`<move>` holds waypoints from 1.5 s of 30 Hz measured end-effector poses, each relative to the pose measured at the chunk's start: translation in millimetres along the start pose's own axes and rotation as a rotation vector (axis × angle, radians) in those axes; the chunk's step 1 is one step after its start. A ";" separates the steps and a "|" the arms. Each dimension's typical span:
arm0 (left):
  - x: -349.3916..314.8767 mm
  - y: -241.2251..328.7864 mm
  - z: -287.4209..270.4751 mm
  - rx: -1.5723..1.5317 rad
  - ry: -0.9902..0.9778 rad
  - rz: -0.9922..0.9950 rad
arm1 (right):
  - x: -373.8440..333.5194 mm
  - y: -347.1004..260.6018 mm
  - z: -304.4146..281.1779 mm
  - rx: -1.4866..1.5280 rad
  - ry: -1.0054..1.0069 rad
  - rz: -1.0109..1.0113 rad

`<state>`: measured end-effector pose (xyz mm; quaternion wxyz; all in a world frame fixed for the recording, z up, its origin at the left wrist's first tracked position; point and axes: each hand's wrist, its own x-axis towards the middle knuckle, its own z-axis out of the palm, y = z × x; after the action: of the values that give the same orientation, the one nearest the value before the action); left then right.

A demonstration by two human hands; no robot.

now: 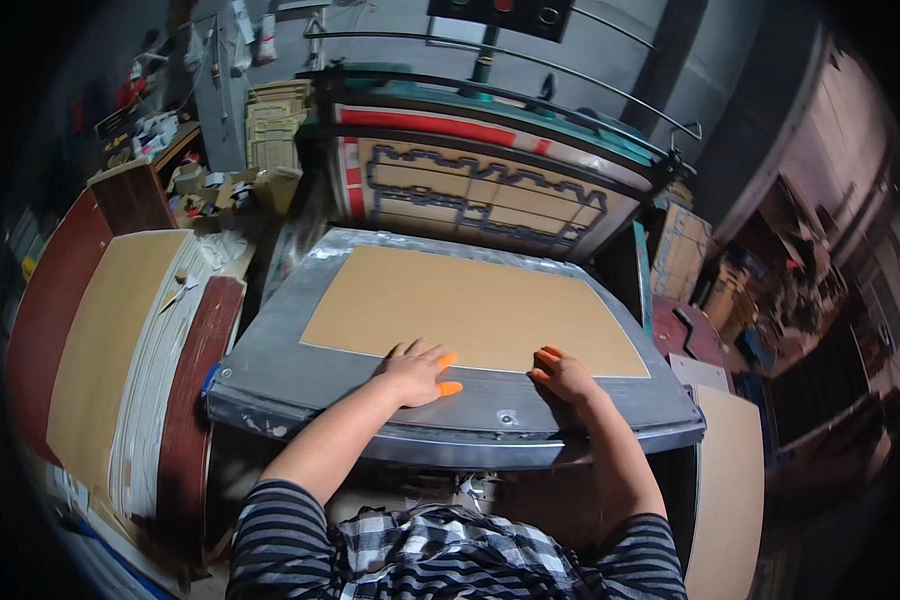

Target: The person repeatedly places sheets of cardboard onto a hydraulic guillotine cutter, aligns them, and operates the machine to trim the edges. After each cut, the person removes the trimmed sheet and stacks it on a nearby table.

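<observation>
A tan cardboard sheet [470, 300] lies flat on the grey metal bed [270, 325] of a die-cutting press. My left hand [416, 375] rests at the sheet's front edge, fingers spread, with orange finger covers on the thumb and one finger. Farther right along the same edge is my right hand [564, 375], its fingers loosely bent and slightly apart, with orange covers on the tips. Neither hand grips anything that I can see. Behind the sheet, the press's upright plate carries a die board [490, 195] with dark outlined shapes.
To the left, a stack of boards [120, 340] stands beside a dark red panel [200, 380]. Another tan sheet [727, 490] is at the lower right of the bed. A metal rail [490, 50] crosses above the press. Scraps and boxes [220, 190] lie at the back left.
</observation>
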<state>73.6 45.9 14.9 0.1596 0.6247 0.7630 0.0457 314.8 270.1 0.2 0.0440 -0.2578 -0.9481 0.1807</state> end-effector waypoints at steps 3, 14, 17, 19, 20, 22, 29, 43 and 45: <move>-0.6 0.6 -4.0 -0.014 -0.019 -0.050 | 21.0 -1.2 8.2 -0.055 -0.092 0.064; 2.3 13.0 -4.5 0.041 -0.033 -0.098 | 39.1 -18.7 -15.9 -0.173 -0.264 0.277; -2.0 12.8 -4.9 0.048 -0.032 -0.100 | 30.5 -19.9 -7.5 -0.185 -0.317 0.286; -3.5 9.2 -1.5 0.037 0.011 -0.093 | 33.5 -24.1 -11.9 -0.192 -0.359 0.274; -8.0 8.5 0.0 0.065 0.031 -0.047 | 35.4 -25.8 -13.2 -0.196 -0.382 0.265; -7.4 17.6 -10.2 0.131 0.099 0.068 | 37.9 -2.3 -7.2 -0.217 -0.383 0.123; 10.6 13.4 10.1 0.106 -0.034 0.054 | 149.2 -41.7 -141.1 -0.455 0.246 -0.088; -5.3 18.7 5.6 -0.022 0.037 0.075 | 294.4 -195.2 -358.1 -0.407 0.828 0.183; -0.4 20.5 1.5 -0.029 0.011 0.092 | 304.6 -178.6 -387.4 -0.522 0.818 0.135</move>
<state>93.3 49.6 19.1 0.1623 0.6566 0.7335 0.0674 35.8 404.6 423.1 0.3351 -0.3712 -0.8478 -0.1766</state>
